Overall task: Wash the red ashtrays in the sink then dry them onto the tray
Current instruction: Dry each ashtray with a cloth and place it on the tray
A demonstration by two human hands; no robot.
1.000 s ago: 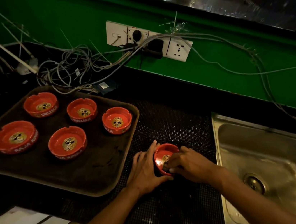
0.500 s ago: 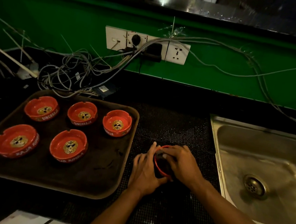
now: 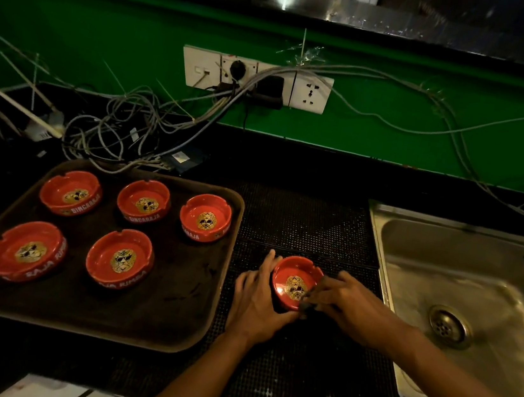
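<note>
White lettering on outer walls of red ashtrays on tray (image 3: pixel 206 307): "SINGARAJA" on back-left ashtray (image 3: pixel 71 192) and back-middle ashtray (image 3: pixel 143 204); partial "…ARAJA" on back-right ashtray (image 3: pixel 206 221); "RAJA" plus an unclear word on front-left ashtray (image 3: pixel 27 250).

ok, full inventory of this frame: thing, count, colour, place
ashtrays on tray: 5, red, three at back, two in front
ashtray on mat: 1, red, between both hands
tray: 1, brown, left on counter
mat: 1, black, between tray and sink
sink: 1, steel, right
wall sockets: 1 strip, white, on green wall
cables: tangle, grey, behind tray
left hand: cups ashtray's left side
right hand: at ashtray's right rim, pinching something small and dark
</note>
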